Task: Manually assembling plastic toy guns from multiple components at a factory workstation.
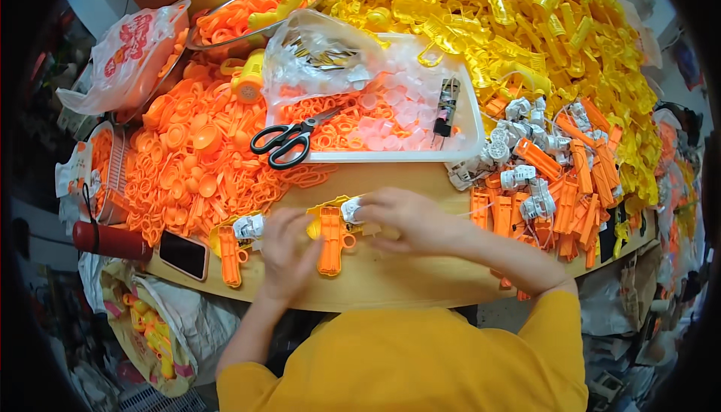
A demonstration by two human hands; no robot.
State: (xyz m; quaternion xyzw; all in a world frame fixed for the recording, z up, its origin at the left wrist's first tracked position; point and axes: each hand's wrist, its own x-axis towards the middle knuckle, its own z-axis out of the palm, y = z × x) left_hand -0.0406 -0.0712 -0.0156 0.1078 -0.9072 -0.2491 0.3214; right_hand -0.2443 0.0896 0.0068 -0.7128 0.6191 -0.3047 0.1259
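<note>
A yellow toy-gun shell half (pixel 312 226) lies on the table before me, with an orange handle piece (pixel 330 241) and a white mechanism (pixel 351 210) in it. At its left edge is my left hand (pixel 287 250), thumb and fingers apart. From the right, my right hand (pixel 402 220) reaches to the white mechanism; its fingers are blurred, and whether they grip it is unclear. Left of my left hand lies a similar assembly, with its own orange handle piece (pixel 229 258) and white mechanism (pixel 248 226).
White mechanisms (pixel 537 200) and orange handle pieces (pixel 567 205) pile up at right, below heaped yellow shells (pixel 518 14). Black scissors (pixel 289 141) rest against a white tray (pixel 481 130). Small orange parts (pixel 191 149), a phone (pixel 183 255) and a red bottle (pixel 113 241) are at left.
</note>
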